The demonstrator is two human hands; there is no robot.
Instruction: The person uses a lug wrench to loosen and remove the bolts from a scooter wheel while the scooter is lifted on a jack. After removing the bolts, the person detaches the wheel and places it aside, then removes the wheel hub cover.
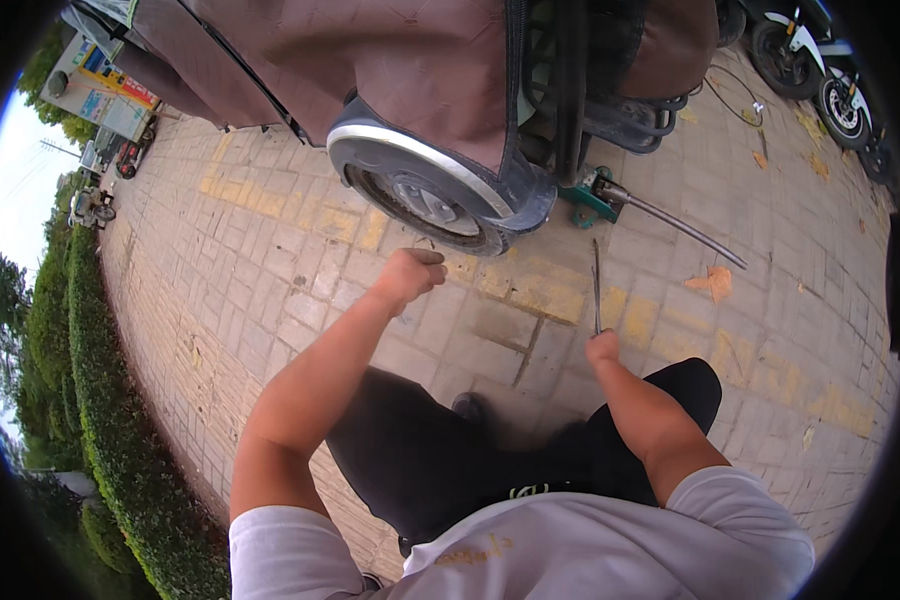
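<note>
My left hand (410, 278) is closed, its fingers curled in beside the lower edge of a wheel (425, 200). Whatever the fingers may hold is too small to make out. The wheel sits under a grey fender with a silver rim, on a vehicle under a brown fabric cover (410, 70). Lower right of the wheel, my right hand (602, 347) grips a long thin metal rod (597, 285) that points away from me. Past the rod's far end stands a green jack (592, 200) by the vehicle's frame, its long metal handle (682, 230) slanting down to the right.
Brick paving (300, 300) with worn yellow paint surrounds the vehicle. Dry leaves (712, 283) lie right of the rod. Parked two-wheelers (810, 75) stand at the far right. A clipped hedge (120, 430) runs along the left, and my bent knees are close below my hands.
</note>
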